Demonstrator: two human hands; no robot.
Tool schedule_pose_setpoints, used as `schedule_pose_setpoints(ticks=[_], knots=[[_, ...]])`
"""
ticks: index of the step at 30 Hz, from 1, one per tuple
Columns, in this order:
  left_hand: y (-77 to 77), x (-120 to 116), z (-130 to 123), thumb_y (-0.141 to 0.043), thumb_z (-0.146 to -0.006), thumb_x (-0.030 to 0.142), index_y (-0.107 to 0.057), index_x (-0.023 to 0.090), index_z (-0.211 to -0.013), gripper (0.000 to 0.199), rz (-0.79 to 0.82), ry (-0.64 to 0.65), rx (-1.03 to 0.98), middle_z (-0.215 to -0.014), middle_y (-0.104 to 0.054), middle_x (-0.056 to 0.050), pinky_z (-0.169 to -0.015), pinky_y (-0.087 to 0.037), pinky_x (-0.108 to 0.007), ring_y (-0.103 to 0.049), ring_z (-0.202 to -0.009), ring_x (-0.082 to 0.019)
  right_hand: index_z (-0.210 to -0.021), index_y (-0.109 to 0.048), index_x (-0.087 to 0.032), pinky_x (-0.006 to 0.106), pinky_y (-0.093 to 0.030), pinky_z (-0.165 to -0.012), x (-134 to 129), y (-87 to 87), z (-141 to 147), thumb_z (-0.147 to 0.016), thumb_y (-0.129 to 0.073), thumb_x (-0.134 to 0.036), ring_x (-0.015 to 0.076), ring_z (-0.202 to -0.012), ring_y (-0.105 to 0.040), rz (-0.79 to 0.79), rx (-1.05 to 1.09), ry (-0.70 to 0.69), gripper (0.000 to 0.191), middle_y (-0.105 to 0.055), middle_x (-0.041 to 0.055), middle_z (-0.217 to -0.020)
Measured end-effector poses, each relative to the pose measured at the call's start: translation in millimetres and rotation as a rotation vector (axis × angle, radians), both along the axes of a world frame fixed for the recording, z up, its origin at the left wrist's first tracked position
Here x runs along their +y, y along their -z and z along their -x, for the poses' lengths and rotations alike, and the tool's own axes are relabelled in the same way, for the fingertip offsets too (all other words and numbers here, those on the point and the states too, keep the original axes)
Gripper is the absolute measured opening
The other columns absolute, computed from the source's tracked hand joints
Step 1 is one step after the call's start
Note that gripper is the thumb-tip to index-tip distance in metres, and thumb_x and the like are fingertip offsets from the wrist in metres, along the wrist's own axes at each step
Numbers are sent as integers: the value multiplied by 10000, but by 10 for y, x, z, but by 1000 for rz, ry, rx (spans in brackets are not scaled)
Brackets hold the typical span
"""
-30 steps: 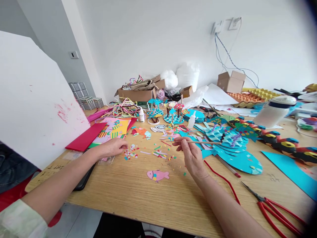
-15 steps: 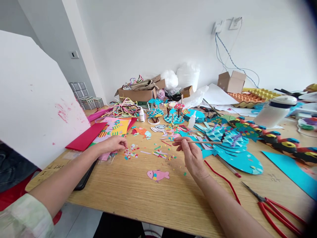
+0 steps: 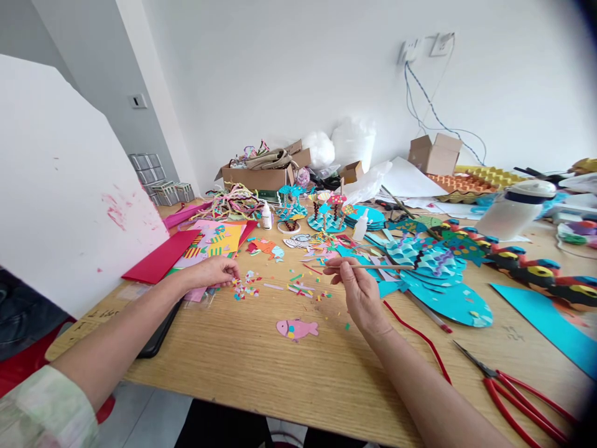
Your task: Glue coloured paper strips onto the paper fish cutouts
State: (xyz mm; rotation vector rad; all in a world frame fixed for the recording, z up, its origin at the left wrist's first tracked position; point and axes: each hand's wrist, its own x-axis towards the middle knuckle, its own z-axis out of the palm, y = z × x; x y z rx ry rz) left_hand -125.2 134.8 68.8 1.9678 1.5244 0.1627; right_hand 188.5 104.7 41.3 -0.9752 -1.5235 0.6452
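Observation:
My right hand (image 3: 357,289) is closed around a thin wooden stick (image 3: 380,267), which points left and right above the table. At the edge of a pile of small coloured paper bits (image 3: 245,287), my left hand (image 3: 218,272) has its fingers pressed together; what they hold, if anything, is too small to make out. Between and nearer than the hands lies a pink paper fish (image 3: 297,329) with blue and yellow spots. Paper strips and more scraps (image 3: 301,289) are scattered between the hands.
Red-handled scissors (image 3: 501,379) and a red pipe cleaner (image 3: 420,336) lie at the right. Glue bottles (image 3: 267,218), turquoise paper fish (image 3: 450,300), coloured sheets (image 3: 161,256) and a cardboard box (image 3: 256,178) surround the work area. A white bottle (image 3: 515,211) stands back right.
The view has shifted very slightly. Both hands are almost where they were, with the stick still in my right hand.

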Motion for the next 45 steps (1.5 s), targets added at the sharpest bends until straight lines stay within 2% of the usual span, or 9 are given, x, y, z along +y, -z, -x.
schedule_pose_setpoints(ticks=[7, 11, 15, 22, 27, 29, 34, 40, 45], knots=[[20, 25, -31, -456, -593, 190, -620, 170, -744, 223, -60, 33, 87, -479, -466, 59, -399, -270, -179, -388, -426, -86, -879, -568, -173, 271, -461, -573, -5, -19, 7, -874, -345, -424, 159, -723, -588, -15, 25, -15, 336, -619, 60, -828], [-4, 19, -78, -466, -583, 179, -591, 173, -663, 149, -96, 60, 100, -564, -527, 52, -477, -314, -176, -459, -534, -95, -877, -564, -175, 275, -463, -578, -5, -7, 9, -876, -345, -414, 158, -727, -592, -15, 27, -14, 325, -616, 65, -861], [-60, -26, -152, -458, -590, 181, -560, 175, -656, 122, -100, 65, 63, -590, -545, 48, -517, -350, -183, -491, -581, -105, -874, -558, -180, 263, -462, -568, -16, -25, 17, -865, -383, -384, 156, -728, -584, -32, 20, -34, 269, -599, 49, -804], [-94, -170, -399, -468, -663, 241, -512, 172, -749, 119, -73, 42, -141, -681, -585, 21, -569, -434, -218, -553, -602, -111, -762, -607, -208, 320, -449, -773, -17, -47, 72, -815, -493, -234, 164, -852, -557, -230, -170, -56, 129, -598, 49, -865], [-219, -376, -703, -540, -679, 294, -477, 162, -757, 166, -17, -101, -509, -647, -572, 11, -539, -427, -224, -570, -600, -118, -742, -629, -200, 312, -463, -758, -116, -158, 232, -765, -548, -178, 165, -843, -573, -287, -275, -116, 87, -595, 70, -896], [-274, -439, -798, -560, -667, 289, -481, 160, -746, 171, -4, -128, -589, -628, -570, 12, -532, -418, -226, -556, -583, -112, -741, -631, -191, 303, -470, -745, -166, -241, 312, -755, -556, -169, 162, -829, -581, -303, -332, -153, 80, -597, 79, -897], [-313, -495, -910, -583, -657, 292, -492, 163, -742, 179, -20, -134, -656, -645, -571, 14, -556, -416, -235, -551, -606, -112, -729, -631, -168, 290, -482, -713, -187, -380, 479, -740, -581, -177, 163, -802, -596, -282, -422, -169, 52, -606, 95, -898], [-300, -522, -945, -607, -627, 281, -494, 158, -680, 175, -51, -122, -712, -583, -534, 39, -513, -371, -207, -513, -559, -91, -714, -620, -162, 281, -470, -736, -111, -319, 587, -732, -580, -150, 162, -836, -588, -340, -426, -175, 46, -607, 96, -908], [-339, -538, -970, -603, -619, 267, -494, 163, -668, 159, -43, -150, -707, -580, -531, 45, -505, -369, -200, -516, -551, -90, -644, -589, -155, 252, -460, -681, -99, -319, 635, -711, -553, -73, 141, -754, -576, -366, -448, -160, 112, -601, 70, -829]])
